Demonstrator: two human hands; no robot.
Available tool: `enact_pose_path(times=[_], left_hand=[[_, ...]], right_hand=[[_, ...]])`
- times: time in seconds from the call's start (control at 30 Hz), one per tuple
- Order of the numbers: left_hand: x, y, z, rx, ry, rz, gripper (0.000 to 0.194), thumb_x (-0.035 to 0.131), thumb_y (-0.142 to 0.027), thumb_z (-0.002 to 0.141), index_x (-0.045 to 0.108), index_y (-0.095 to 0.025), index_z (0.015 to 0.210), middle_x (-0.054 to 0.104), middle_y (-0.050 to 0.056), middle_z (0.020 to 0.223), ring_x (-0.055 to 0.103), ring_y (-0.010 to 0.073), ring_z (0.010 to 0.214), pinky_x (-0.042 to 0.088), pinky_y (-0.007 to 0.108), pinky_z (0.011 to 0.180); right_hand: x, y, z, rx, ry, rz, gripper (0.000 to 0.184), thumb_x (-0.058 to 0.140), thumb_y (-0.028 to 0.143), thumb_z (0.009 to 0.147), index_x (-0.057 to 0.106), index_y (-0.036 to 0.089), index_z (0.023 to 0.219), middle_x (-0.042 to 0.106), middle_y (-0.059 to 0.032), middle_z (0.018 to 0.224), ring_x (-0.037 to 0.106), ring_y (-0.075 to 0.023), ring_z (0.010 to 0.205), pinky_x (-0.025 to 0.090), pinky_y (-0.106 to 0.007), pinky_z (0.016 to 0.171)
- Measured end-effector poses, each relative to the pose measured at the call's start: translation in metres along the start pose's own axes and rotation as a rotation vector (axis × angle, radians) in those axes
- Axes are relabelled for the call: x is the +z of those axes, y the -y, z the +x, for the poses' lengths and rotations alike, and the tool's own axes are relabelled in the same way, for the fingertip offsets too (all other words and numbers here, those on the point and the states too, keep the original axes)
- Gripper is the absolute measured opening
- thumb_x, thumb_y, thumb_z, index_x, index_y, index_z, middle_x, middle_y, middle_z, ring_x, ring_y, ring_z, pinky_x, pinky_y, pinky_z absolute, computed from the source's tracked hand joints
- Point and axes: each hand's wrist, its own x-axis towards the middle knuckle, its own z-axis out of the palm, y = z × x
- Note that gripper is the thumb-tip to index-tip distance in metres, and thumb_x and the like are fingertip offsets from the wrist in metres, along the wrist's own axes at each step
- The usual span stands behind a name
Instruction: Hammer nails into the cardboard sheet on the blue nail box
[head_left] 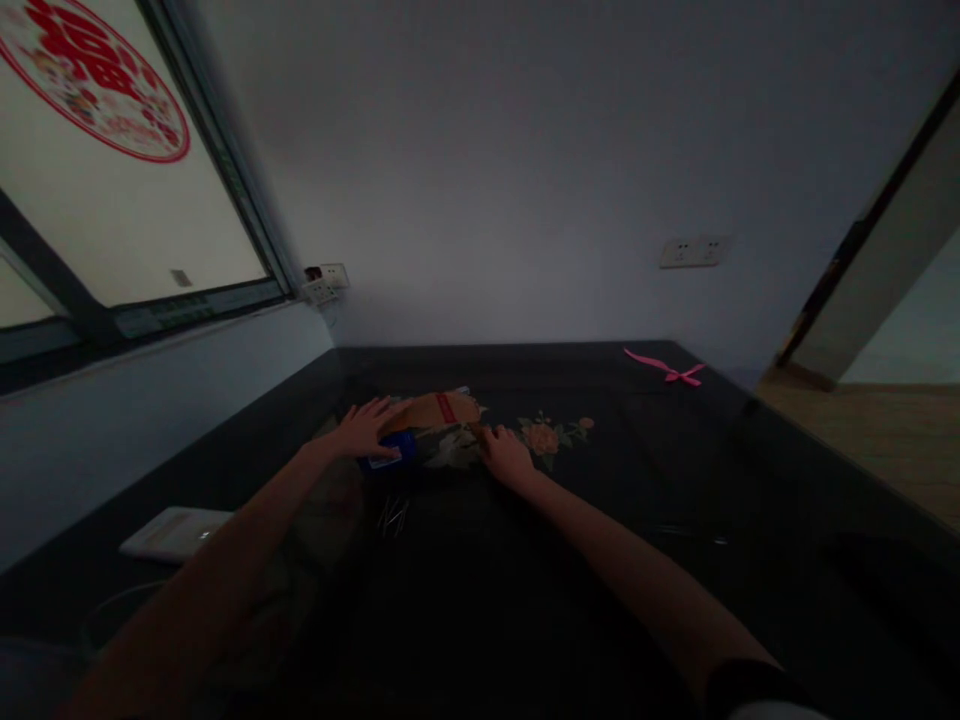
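My left hand (364,430) lies with its fingers spread, thumb over a small blue packet (401,447) with a pale label. Its fingertips reach the near-left side of a tan, rounded item with a red band (447,408), whose kind I cannot make out in the dim light. At the right end of that item, my right hand (507,456) is closed with curled fingers. What those fingers grip, if anything, is hidden. Several thin metal pieces (393,517) lie on the dark table in front of the packet.
On the dark table (480,610) a pink ribbon bow (679,376) lies at the far right. A white device (176,533) with a cable sits by my left forearm. A floral print (544,438) shows beside my right hand. Wall and window border the table.
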Motion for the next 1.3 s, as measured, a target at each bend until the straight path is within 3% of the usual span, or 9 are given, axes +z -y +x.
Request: enact_pose_path(times=[0.17, 0.37, 0.63, 0.77, 0.87, 1.03, 1.3], left_hand=[[0.006, 0.001, 0.002, 0.012, -0.027, -0.002, 0.093, 0.049, -0.066, 0.067, 0.006, -0.032, 0.141, 0.026, 0.013, 0.145, 0.031, 0.0342, 0.127, 0.025, 0.049, 0.099], [0.010, 0.000, 0.003, -0.024, -0.060, 0.023, 0.089, 0.050, -0.064, 0.069, 0.008, -0.032, 0.141, 0.032, 0.011, 0.141, 0.036, 0.0333, 0.123, 0.030, 0.045, 0.096], [0.008, -0.002, 0.003, -0.011, -0.073, 0.034, 0.085, 0.048, -0.062, 0.071, 0.011, -0.032, 0.141, 0.035, 0.009, 0.140, 0.039, 0.0319, 0.121, 0.030, 0.042, 0.096], [0.008, -0.005, 0.006, -0.020, -0.062, 0.022, 0.084, 0.046, -0.064, 0.072, 0.012, -0.032, 0.141, 0.034, 0.009, 0.140, 0.038, 0.0326, 0.121, 0.030, 0.042, 0.095], [0.008, -0.011, 0.012, 0.000, -0.062, 0.009, 0.085, 0.046, -0.065, 0.071, 0.011, -0.032, 0.141, 0.033, 0.009, 0.140, 0.036, 0.0328, 0.122, 0.028, 0.042, 0.096], [0.007, -0.042, 0.028, 0.061, -0.086, -0.006, 0.085, 0.046, -0.067, 0.070, 0.013, -0.033, 0.141, 0.032, 0.010, 0.140, 0.035, 0.0347, 0.123, 0.025, 0.045, 0.098], [-0.008, -0.125, 0.038, 0.253, -0.140, -0.071, 0.082, 0.050, -0.062, 0.072, 0.013, -0.037, 0.140, 0.032, 0.010, 0.140, 0.033, 0.0347, 0.123, 0.023, 0.049, 0.098]], right_hand=[[0.001, 0.006, 0.021, 0.010, 0.129, -0.144, 0.030, 0.053, 0.029, 0.087, 0.053, 0.016, 0.115, 0.057, -0.0078, 0.114, 0.059, -0.0200, 0.093, 0.050, -0.040, 0.077], [-0.008, 0.001, 0.010, 0.002, 0.192, -0.237, 0.031, 0.053, 0.029, 0.087, 0.052, 0.016, 0.115, 0.057, -0.0078, 0.114, 0.059, -0.0202, 0.093, 0.050, -0.041, 0.077], [-0.028, -0.032, -0.041, 0.050, 0.207, -0.309, 0.033, 0.051, 0.031, 0.088, 0.051, 0.017, 0.117, 0.058, -0.0077, 0.112, 0.060, -0.0194, 0.091, 0.050, -0.040, 0.076], [-0.044, -0.056, -0.077, 0.095, 0.221, -0.353, 0.044, 0.038, 0.028, 0.092, 0.035, 0.026, 0.136, 0.067, -0.0083, 0.094, 0.065, -0.0237, 0.080, 0.049, -0.041, 0.068], [-0.056, -0.072, -0.104, 0.133, 0.223, -0.384, 0.048, 0.034, 0.029, 0.091, 0.032, 0.027, 0.139, 0.069, -0.0118, 0.091, 0.066, -0.0274, 0.077, 0.047, -0.039, 0.063], [-0.069, -0.093, -0.139, 0.218, 0.225, -0.434, 0.050, 0.034, 0.029, 0.089, 0.031, 0.027, 0.139, 0.070, -0.0122, 0.090, 0.067, -0.0286, 0.074, 0.047, -0.037, 0.060], [-0.081, -0.111, -0.170, 0.349, 0.229, -0.475, 0.050, 0.035, 0.028, 0.089, 0.032, 0.026, 0.139, 0.071, -0.0110, 0.086, 0.068, -0.0289, 0.071, 0.049, -0.038, 0.057]])
